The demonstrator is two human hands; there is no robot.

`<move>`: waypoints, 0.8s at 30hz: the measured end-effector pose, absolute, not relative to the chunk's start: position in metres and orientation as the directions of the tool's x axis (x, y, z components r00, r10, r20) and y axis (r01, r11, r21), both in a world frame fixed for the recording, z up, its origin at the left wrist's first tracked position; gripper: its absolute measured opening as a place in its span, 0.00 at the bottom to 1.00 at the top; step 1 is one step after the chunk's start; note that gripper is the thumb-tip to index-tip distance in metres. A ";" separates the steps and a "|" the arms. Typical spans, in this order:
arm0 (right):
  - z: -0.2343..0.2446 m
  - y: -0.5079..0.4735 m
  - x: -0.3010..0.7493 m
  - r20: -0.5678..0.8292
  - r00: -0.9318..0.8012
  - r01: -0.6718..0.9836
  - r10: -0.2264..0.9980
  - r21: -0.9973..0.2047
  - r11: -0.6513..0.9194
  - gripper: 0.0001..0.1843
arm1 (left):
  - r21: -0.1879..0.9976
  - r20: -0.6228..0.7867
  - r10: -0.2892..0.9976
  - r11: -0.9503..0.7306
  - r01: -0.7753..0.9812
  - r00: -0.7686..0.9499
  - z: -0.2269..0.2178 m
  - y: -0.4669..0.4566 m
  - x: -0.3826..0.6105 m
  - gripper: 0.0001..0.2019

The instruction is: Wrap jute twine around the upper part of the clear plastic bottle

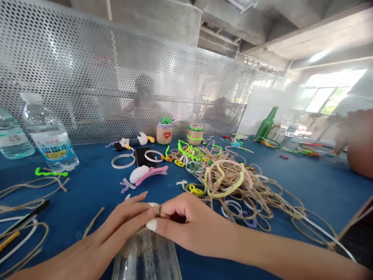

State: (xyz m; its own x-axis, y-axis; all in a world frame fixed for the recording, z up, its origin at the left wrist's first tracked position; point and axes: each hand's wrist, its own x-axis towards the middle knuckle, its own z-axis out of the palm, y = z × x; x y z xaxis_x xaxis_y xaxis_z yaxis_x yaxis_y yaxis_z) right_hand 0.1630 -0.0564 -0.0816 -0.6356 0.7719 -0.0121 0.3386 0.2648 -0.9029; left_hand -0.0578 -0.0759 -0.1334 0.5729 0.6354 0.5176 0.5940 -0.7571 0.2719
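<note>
A clear ribbed bottle or jar (148, 254) stands close in front of me, its upper end mostly covered by my hands. My left hand (125, 217) lies over the top of it and grips there, fingers stretched forward and pressed together. From the other side my right hand (186, 223) pinches with thumb and index finger at the rim, right against the left fingertips. A bit of tan jute twine (156, 210) shows between those fingers; how far it runs round the rim is hidden.
Beyond my hands lies a tangled heap of twine (256, 194) with pipe cleaners. Two twine-wrapped jars (164, 134), a phone (145, 155) and tape rolls (123, 161) stand behind. Water bottles (54, 140) are at left, a green bottle (266, 123) at right, near another person's arm (359, 144).
</note>
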 end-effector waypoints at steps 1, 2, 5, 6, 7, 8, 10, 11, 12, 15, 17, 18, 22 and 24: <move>-0.081 -0.056 0.161 -0.017 -0.630 0.355 0.777 -0.896 0.268 0.21 | 0.245 0.523 0.625 -0.762 0.600 0.580 -0.131 -0.077 -0.061 0.27; -0.080 -0.057 0.160 -0.032 -0.623 0.372 0.781 -0.891 0.260 0.21 | 0.221 0.523 0.614 -0.768 0.601 0.591 -0.128 -0.078 -0.064 0.26; -0.078 -0.058 0.157 -0.067 -0.618 0.391 0.783 -0.890 0.233 0.21 | 0.157 0.447 0.550 -0.824 0.544 0.705 -0.120 -0.079 -0.073 0.28; -0.078 -0.058 0.157 -0.061 -0.620 0.390 0.782 -0.889 0.240 0.22 | 0.146 0.400 0.528 -0.844 0.516 0.749 -0.118 -0.079 -0.076 0.30; -0.078 -0.059 0.157 -0.041 -0.621 0.383 0.783 -0.887 0.257 0.22 | 0.140 0.351 0.512 -0.857 0.496 0.784 -0.117 -0.080 -0.079 0.33; -0.079 -0.061 0.157 -0.008 -0.620 0.370 0.785 -0.885 0.284 0.21 | 0.141 0.307 0.507 -0.861 0.488 0.805 -0.116 -0.080 -0.081 0.34; -0.082 -0.063 0.158 0.057 -0.625 0.342 0.779 -0.877 0.338 0.21 | 0.157 0.255 0.529 -0.849 0.505 0.809 -0.116 -0.082 -0.085 0.36; -0.084 -0.064 0.160 0.078 -0.625 0.331 0.776 -0.875 0.354 0.21 | 0.172 0.245 0.543 -0.840 0.515 0.803 -0.117 -0.083 -0.086 0.37; -0.086 -0.064 0.161 0.084 -0.624 0.327 0.776 -0.875 0.358 0.21 | 0.190 0.242 0.550 -0.835 0.517 0.799 -0.118 -0.084 -0.087 0.37; -0.093 -0.064 0.165 0.038 -0.607 0.355 0.794 -0.881 0.313 0.24 | 0.246 0.277 0.584 -0.811 0.531 0.763 -0.122 -0.087 -0.091 0.37; -0.098 -0.063 0.165 0.023 -0.595 0.362 0.804 -0.885 0.293 0.25 | 0.265 0.295 0.603 -0.797 0.543 0.741 -0.124 -0.090 -0.094 0.36; -0.099 -0.062 0.165 0.022 -0.596 0.361 0.803 -0.886 0.292 0.25 | 0.269 0.297 0.610 -0.792 0.548 0.735 -0.125 -0.090 -0.096 0.35; -0.104 -0.063 0.160 0.060 -0.587 0.373 0.808 -0.865 0.335 0.26 | 0.321 0.291 0.666 -0.744 0.586 0.687 -0.128 -0.093 -0.104 0.31; -0.106 -0.064 0.156 0.107 -0.582 0.381 0.806 -0.840 0.387 0.26 | 0.345 0.298 0.702 -0.711 0.612 0.647 -0.130 -0.095 -0.109 0.28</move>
